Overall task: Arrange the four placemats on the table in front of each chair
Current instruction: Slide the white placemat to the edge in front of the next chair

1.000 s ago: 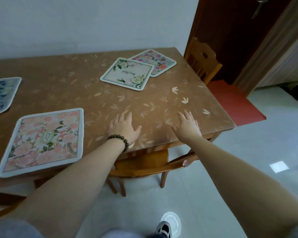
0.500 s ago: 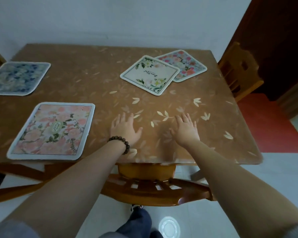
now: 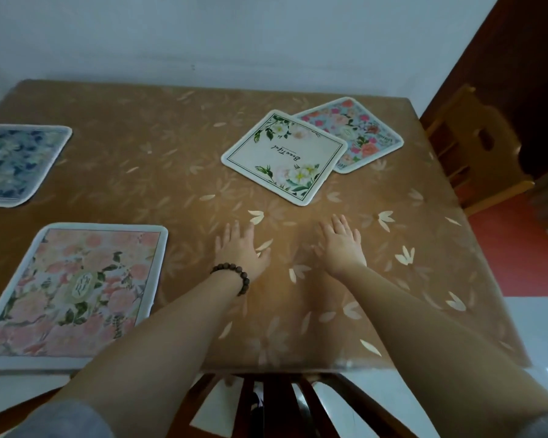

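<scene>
My left hand [image 3: 239, 248] and right hand [image 3: 342, 245] extend flat over the table [image 3: 171, 172], fingers spread, holding nothing. The white floral placemat [image 3: 283, 156] lies just beyond them, overlapping the multicoloured placemat [image 3: 361, 131] at far right. The pink placemat [image 3: 73, 292] lies near left; the blue placemat [image 3: 13, 162] lies far left.

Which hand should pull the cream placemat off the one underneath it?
Probably the right hand: the cream placemat lies just ahead of it, overlapping the bright floral placemat; the left hand is farther.
</scene>
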`<control>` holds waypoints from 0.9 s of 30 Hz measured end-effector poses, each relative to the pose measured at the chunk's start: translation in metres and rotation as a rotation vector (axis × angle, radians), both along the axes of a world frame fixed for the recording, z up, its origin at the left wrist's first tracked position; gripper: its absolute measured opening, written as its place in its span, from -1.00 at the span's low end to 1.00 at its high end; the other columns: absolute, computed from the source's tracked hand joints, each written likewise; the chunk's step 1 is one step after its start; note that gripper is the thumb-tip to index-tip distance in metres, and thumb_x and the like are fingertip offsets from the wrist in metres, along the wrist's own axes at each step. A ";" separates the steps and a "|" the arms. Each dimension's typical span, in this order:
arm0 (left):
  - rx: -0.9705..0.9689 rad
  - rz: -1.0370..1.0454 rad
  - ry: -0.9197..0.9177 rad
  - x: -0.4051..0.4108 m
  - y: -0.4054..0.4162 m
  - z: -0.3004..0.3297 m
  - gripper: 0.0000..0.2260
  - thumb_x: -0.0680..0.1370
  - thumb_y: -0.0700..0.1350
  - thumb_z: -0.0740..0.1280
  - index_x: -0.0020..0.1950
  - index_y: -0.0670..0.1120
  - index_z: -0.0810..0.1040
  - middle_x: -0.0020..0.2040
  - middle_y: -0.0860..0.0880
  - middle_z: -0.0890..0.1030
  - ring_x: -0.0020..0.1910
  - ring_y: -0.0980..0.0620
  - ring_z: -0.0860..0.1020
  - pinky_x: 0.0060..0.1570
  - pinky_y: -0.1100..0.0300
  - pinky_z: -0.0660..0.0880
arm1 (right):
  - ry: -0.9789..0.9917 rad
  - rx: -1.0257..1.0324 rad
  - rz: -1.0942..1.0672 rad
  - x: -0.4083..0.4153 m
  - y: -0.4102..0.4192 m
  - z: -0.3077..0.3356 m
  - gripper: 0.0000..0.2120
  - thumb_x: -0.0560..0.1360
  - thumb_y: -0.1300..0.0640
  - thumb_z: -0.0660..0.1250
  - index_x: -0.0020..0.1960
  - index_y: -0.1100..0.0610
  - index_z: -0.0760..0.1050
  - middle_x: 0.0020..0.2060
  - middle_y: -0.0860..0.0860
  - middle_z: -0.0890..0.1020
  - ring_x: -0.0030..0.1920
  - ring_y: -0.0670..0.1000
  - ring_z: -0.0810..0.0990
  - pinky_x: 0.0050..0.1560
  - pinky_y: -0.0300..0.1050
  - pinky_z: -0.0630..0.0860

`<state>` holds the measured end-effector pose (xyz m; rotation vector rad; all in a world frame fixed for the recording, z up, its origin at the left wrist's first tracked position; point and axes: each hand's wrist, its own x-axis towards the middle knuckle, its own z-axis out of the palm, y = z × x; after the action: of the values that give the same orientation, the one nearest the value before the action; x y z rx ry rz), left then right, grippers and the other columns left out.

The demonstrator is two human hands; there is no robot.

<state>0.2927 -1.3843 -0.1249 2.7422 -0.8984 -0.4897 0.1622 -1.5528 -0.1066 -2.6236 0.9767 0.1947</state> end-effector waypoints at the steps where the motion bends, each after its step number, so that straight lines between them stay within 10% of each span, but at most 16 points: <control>1: 0.009 -0.010 0.013 0.005 -0.008 -0.005 -0.35 0.51 0.23 0.15 0.52 0.02 0.05 0.55 -0.13 0.02 0.52 -0.11 -0.07 0.44 -0.12 -0.04 | 0.011 0.003 -0.003 0.007 -0.008 -0.006 -0.41 0.56 -0.10 0.17 0.52 0.04 0.09 0.55 0.09 -0.01 0.53 0.06 -0.17 0.48 0.12 -0.16; 16: -0.094 -0.211 -0.114 0.096 -0.119 -0.074 -0.43 0.56 0.20 0.10 0.53 0.13 0.03 0.56 0.02 -0.02 0.52 -0.11 -0.14 0.44 -0.17 -0.16 | -0.063 -0.109 0.185 0.121 -0.097 -0.092 -0.39 0.59 -0.18 0.03 0.53 0.09 0.04 0.54 0.13 0.03 0.54 0.08 -0.09 0.49 -0.02 -0.17; 22: -0.155 -0.200 -0.151 0.099 -0.139 -0.089 -0.53 0.61 0.13 0.08 0.51 0.13 0.12 0.55 0.02 0.08 0.52 -0.11 -0.11 0.43 -0.14 -0.19 | -0.127 -0.257 0.413 0.119 -0.103 -0.083 -0.63 0.54 0.21 0.18 0.33 0.29 0.41 0.33 0.31 0.42 0.35 0.27 0.41 0.20 0.14 0.47; 27: -0.223 -0.209 -0.187 0.098 -0.138 -0.088 -0.58 0.60 0.08 0.16 0.46 0.08 0.29 0.51 -0.06 0.22 0.52 -0.11 0.02 0.44 -0.13 -0.16 | -0.162 -0.177 0.391 0.114 -0.106 -0.078 -0.67 0.58 0.22 0.16 0.33 0.21 0.42 0.39 0.21 0.39 0.42 0.20 0.32 0.22 0.09 0.43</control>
<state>0.3904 -1.5225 -0.2131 2.5336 -1.2138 -0.1550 0.2760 -1.6592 -0.1841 -2.9164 0.4382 -0.0158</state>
